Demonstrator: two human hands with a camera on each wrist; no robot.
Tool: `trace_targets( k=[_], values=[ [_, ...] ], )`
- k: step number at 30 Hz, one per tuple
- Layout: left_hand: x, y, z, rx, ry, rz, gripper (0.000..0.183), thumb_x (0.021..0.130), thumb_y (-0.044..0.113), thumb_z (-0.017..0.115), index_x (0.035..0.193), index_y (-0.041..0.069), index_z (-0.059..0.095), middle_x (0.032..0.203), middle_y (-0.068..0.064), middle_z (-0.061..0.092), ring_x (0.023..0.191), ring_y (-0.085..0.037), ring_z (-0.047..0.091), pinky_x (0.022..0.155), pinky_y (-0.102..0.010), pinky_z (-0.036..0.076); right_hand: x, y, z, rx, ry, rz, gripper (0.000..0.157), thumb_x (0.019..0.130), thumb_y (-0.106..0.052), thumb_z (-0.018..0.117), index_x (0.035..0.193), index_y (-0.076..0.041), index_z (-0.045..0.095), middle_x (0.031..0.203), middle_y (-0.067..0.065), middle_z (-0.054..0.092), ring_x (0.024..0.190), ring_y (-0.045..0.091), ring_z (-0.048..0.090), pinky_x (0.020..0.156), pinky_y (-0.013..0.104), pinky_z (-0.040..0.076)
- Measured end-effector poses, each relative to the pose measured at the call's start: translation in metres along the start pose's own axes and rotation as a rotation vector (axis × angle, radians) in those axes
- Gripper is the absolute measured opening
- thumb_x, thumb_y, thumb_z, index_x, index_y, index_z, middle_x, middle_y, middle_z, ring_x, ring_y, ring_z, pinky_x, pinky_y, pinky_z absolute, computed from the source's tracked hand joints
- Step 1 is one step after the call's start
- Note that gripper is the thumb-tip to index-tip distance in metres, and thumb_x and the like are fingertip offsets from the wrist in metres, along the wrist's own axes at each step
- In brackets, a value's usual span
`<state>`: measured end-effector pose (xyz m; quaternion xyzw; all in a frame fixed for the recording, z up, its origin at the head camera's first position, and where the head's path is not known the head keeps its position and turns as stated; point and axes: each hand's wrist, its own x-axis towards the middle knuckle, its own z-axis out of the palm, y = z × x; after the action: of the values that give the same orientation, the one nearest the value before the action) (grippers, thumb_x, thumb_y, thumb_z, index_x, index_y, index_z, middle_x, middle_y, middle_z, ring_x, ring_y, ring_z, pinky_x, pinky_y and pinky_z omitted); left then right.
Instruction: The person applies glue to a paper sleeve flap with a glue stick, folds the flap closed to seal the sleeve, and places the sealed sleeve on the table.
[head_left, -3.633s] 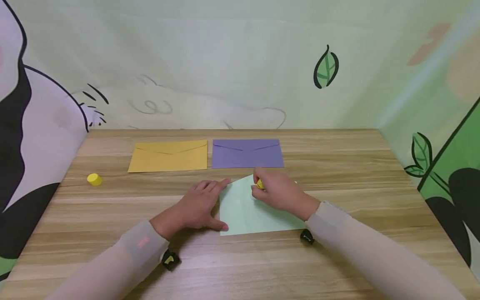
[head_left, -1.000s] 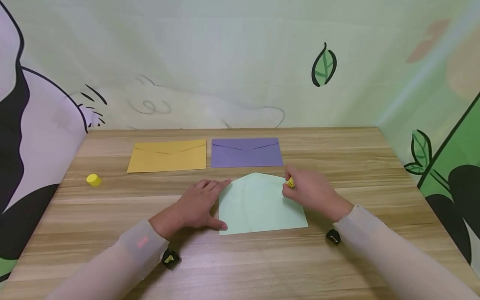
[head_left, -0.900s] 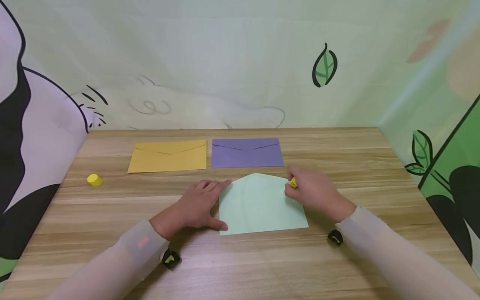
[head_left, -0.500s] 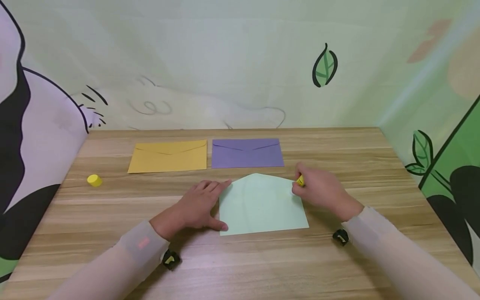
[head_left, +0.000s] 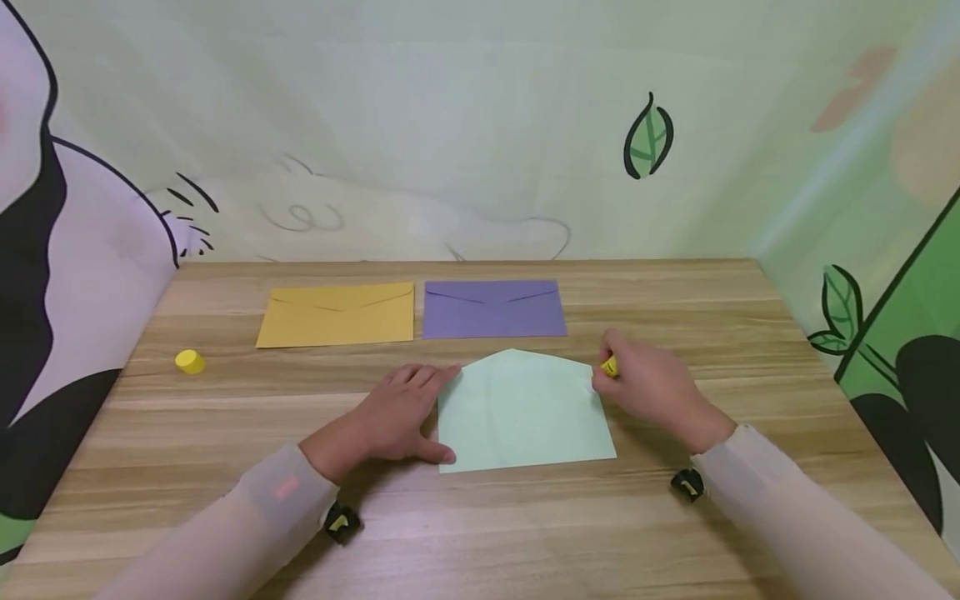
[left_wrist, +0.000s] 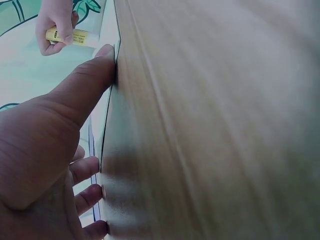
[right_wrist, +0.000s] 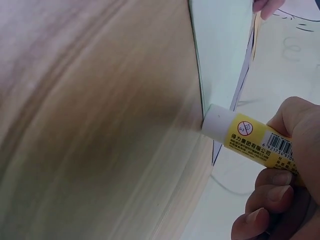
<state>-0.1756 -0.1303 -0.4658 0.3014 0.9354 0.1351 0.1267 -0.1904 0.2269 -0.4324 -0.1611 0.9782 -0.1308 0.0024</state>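
A pale green envelope (head_left: 525, 417), its pointed flap unfolded away from me, lies on the wooden table. My left hand (head_left: 390, 412) rests at its left edge, thumb and fingers spread, the thumb pressing its near left corner. My right hand (head_left: 652, 383) grips a yellow glue stick (right_wrist: 260, 142) with curled fingers. In the right wrist view the stick's white end is right at the envelope's edge, at the right end of the flap. The left wrist view also shows the glue stick (left_wrist: 75, 36) in the right hand, beyond my left thumb.
A yellow envelope (head_left: 337, 317) and a purple envelope (head_left: 495, 310) lie side by side at the back of the table (head_left: 480, 542). A yellow cap (head_left: 190, 361) stands at the far left. A printed cloth wall (head_left: 450, 125) rises behind the table.
My right hand has moved right with the glue stick, from the middle of the green envelope's flap to its right end. The left hand has stayed in place.
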Motion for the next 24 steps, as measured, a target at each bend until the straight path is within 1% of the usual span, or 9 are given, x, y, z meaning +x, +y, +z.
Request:
trace_targets(
  k=[3, 9, 12, 13, 16, 20, 24],
  values=[
    [0.0, 0.0, 0.0, -0.004, -0.001, 0.001, 0.117, 0.074, 0.063, 0.08, 0.16, 0.009, 0.021, 0.152, -0.011, 0.043, 0.142, -0.039, 0.033, 0.115, -0.06, 0.029, -0.001, 0.001, 0.001, 0.0, 0.007, -0.003, 0.011, 0.09, -0.023, 0.058, 0.094, -0.013, 0.055, 0.055, -0.005, 0.042, 0.048, 0.01, 0.035, 0.043, 0.027, 0.026],
    [-0.001, 0.001, 0.0, -0.021, 0.004, -0.002, 0.117, 0.074, 0.061, 0.081, 0.159, 0.008, 0.021, 0.155, -0.013, 0.04, 0.143, -0.039, 0.032, 0.115, -0.06, 0.028, -0.005, 0.0, 0.002, -0.007, 0.041, -0.037, 0.01, 0.089, -0.02, 0.06, 0.093, -0.012, 0.055, 0.054, -0.006, 0.044, 0.048, 0.009, 0.036, 0.042, 0.025, 0.027],
    [-0.001, 0.002, 0.0, -0.039, -0.002, -0.012, 0.119, 0.074, 0.061, 0.081, 0.16, 0.009, 0.018, 0.159, -0.014, 0.033, 0.146, -0.04, 0.028, 0.116, -0.061, 0.026, -0.008, 0.0, 0.002, -0.013, 0.051, -0.045, 0.011, 0.09, -0.02, 0.061, 0.093, -0.012, 0.055, 0.055, -0.006, 0.046, 0.048, 0.008, 0.038, 0.042, 0.025, 0.03],
    [-0.001, 0.002, 0.0, -0.047, -0.003, -0.015, 0.12, 0.074, 0.06, 0.082, 0.16, 0.009, 0.017, 0.16, -0.015, 0.031, 0.146, -0.04, 0.028, 0.116, -0.061, 0.026, -0.008, 0.001, 0.003, -0.015, 0.051, -0.046, 0.012, 0.091, -0.021, 0.061, 0.095, -0.012, 0.055, 0.055, -0.006, 0.046, 0.048, 0.008, 0.038, 0.042, 0.025, 0.03],
    [-0.001, 0.003, 0.0, -0.059, -0.004, -0.031, 0.121, 0.074, 0.059, 0.082, 0.161, 0.01, 0.014, 0.162, -0.014, 0.028, 0.148, -0.039, 0.026, 0.117, -0.06, 0.025, -0.009, 0.002, 0.003, -0.02, 0.043, -0.042, 0.021, 0.093, -0.025, 0.061, 0.107, -0.009, 0.056, 0.054, -0.006, 0.043, 0.047, 0.009, 0.036, 0.041, 0.025, 0.029],
    [-0.001, 0.004, -0.002, -0.063, 0.003, -0.035, 0.12, 0.074, 0.057, 0.083, 0.161, 0.012, 0.013, 0.16, -0.012, 0.033, 0.147, -0.039, 0.028, 0.117, -0.06, 0.025, -0.011, 0.006, 0.003, -0.013, 0.03, -0.022, 0.036, 0.096, -0.03, 0.06, 0.124, -0.008, 0.052, 0.053, -0.005, 0.037, 0.046, 0.01, 0.032, 0.04, 0.025, 0.025],
    [-0.002, 0.004, -0.004, -0.064, 0.004, -0.028, 0.12, 0.074, 0.056, 0.083, 0.161, 0.011, 0.014, 0.159, -0.013, 0.035, 0.146, -0.039, 0.03, 0.117, -0.06, 0.026, -0.014, 0.011, 0.002, 0.032, 0.041, -0.007, 0.041, 0.097, -0.03, 0.062, 0.129, -0.009, 0.048, 0.055, -0.003, 0.039, 0.047, 0.01, 0.034, 0.04, 0.025, 0.027]
  ],
)
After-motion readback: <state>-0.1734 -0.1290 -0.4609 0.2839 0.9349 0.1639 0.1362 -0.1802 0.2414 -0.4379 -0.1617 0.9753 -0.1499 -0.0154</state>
